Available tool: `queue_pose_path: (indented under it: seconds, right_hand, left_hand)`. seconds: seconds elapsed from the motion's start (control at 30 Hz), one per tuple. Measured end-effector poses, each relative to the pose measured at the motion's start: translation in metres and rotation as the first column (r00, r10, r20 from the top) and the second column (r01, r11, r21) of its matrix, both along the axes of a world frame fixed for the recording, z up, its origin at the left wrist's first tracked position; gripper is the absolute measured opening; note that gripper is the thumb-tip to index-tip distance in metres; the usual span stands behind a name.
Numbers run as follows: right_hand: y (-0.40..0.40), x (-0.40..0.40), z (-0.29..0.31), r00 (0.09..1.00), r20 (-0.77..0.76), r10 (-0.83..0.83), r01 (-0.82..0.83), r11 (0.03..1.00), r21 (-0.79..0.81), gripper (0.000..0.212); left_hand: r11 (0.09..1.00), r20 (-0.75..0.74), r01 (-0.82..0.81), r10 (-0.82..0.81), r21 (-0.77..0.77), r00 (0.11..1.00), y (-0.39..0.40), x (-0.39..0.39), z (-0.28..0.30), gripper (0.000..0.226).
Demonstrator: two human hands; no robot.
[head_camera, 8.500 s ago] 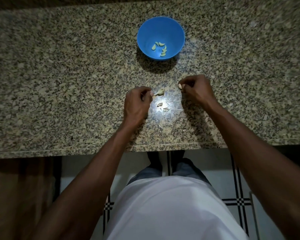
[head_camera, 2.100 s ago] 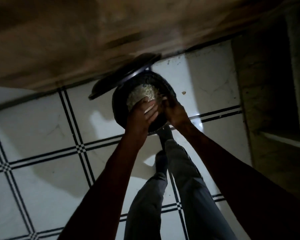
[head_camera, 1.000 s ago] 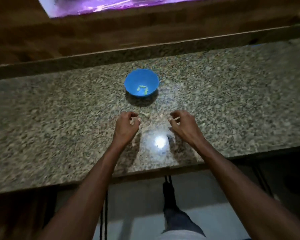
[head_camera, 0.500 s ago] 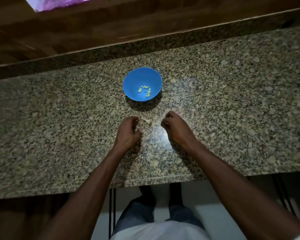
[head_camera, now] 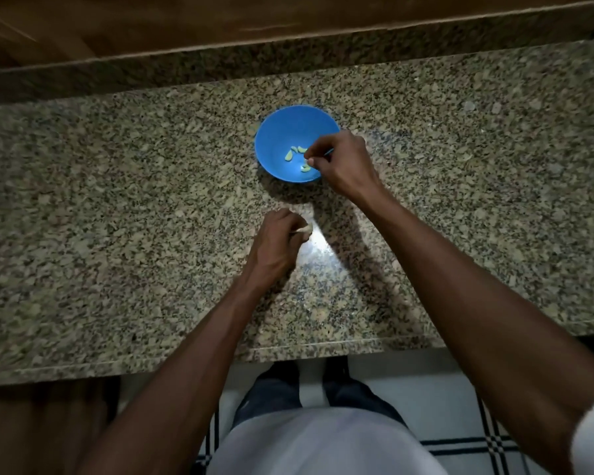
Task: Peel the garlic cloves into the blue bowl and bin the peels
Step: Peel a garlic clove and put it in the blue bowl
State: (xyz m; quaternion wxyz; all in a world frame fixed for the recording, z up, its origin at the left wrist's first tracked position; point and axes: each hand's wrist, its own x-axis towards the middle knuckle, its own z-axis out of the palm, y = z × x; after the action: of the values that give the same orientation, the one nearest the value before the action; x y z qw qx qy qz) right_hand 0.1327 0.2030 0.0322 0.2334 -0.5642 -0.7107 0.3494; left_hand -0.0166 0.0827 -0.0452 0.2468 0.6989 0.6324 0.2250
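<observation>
The small round blue plastic bowl [head_camera: 290, 145] sits toward the back of the speckled granite countertop [head_camera: 117, 207], holding a few pale peeled garlic cloves [head_camera: 294, 153] on its floor, near enough for each finished clove to be dropped in. The right hand [head_camera: 340, 162] hangs over the bowl's near rim, fingertips pinched narrow, apparently on a clove about to be released, though too small to confirm. The left hand [head_camera: 276, 243] rests in front of the bowl, fingers curled around a pale scrap of peel [head_camera: 305, 229], probably kept aside for the bin.
</observation>
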Motion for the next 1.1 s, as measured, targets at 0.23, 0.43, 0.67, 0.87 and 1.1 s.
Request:
queue_pose_path:
  seconds: [0.23,0.43,0.67,0.87,1.1]
  right_hand:
    - [-0.041,0.021,-0.011,0.974,-0.191,-0.124,0.113,0.991,-0.064,0.016]
    - [-0.104,0.027,-0.046,0.823,-0.517,-0.234,-0.071,0.862,-0.503,0.026]
    - [-0.113,0.026,-0.051,0.682,-0.642,-0.350,-0.133,0.804,-0.579,0.023]
    - [-0.116,0.021,-0.046,0.611,-0.665,-0.429,-0.175,0.747,-0.642,0.022]
    - [-0.119,0.022,-0.050,0.634,-0.668,-0.388,-0.167,0.775,-0.609,0.011]
  left_hand:
    - [0.893,0.456,-0.317,0.438,-0.319,0.774,-0.012,0.004,0.010,0.018]
    - [0.851,0.684,-0.291,0.525,-0.438,0.507,-0.023,0.010,0.023,0.026]
    - [0.869,0.696,-0.305,0.495,-0.390,0.520,-0.034,0.012,0.029,0.023]
    - [0.863,0.677,-0.395,0.496,-0.314,0.544,-0.042,0.014,0.036,0.016]
    - [0.857,0.669,-0.444,0.493,-0.262,0.556,-0.048,0.018,0.037,0.022]
